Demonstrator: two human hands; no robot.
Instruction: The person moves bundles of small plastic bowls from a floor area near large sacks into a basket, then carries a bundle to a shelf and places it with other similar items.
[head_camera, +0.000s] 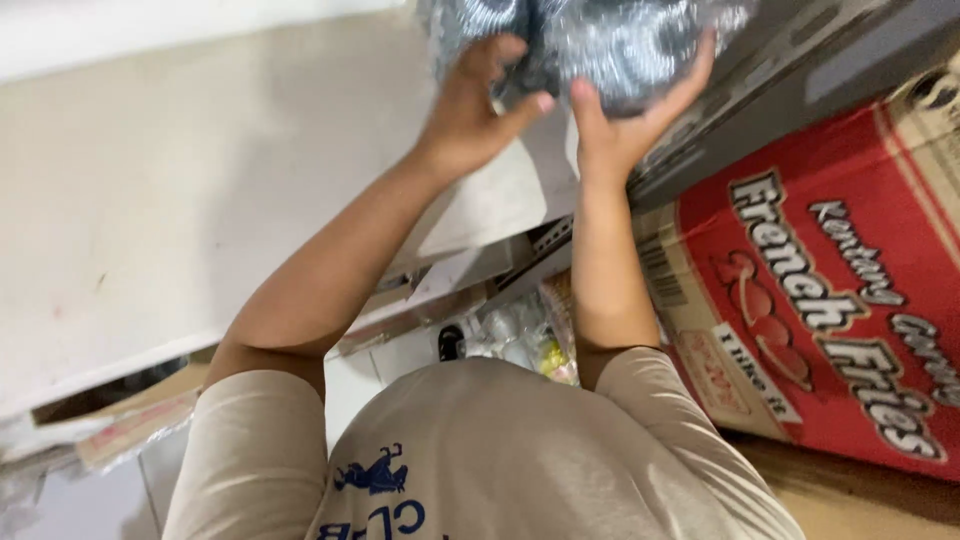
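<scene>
- Head cam looks down along both bare arms, raised toward top of frame; blur is heavy, fine detail hard to read
- Left hand (470, 110) is up at the shiny silver bundle (600, 40); fingers curled onto its lower left edge, thumb stretched to the right under it; grip closed on the bundle
- Right hand (625, 125) presses on the bundle's lower right side; palm against it, fingers spread up along the surface, thumb pointing up near the left thumb; it holds the bundle too, fingers wrapped on rather than pinched
- Bundle sits at top centre, cut off by the frame edge; looks like crinkled foil or metallic mesh in clear wrap, cannot tell which; held betw. both hands, just above the grey box edge (790, 90)
- Grey box runs diagonally at upper right, touching or just behind the right hand
- Below it, a red and tan cardboard carton (830, 300) w/ white lettering lies tilted, filling the right side; right forearm passes just beside its left edge
- Pale beige flat surface (180, 190), a counter or board, fills the left; left forearm crosses over its right end
- Betw. the forearms, lower down: a small clear bag w/ yellowish bits (525, 340) and a dark small item next to it, too blurred to name
- Beige t-shirt (480, 460) w/ blue print at bottom centre; white floor tile shows at bottom left, brown cardboard at bottom right
</scene>
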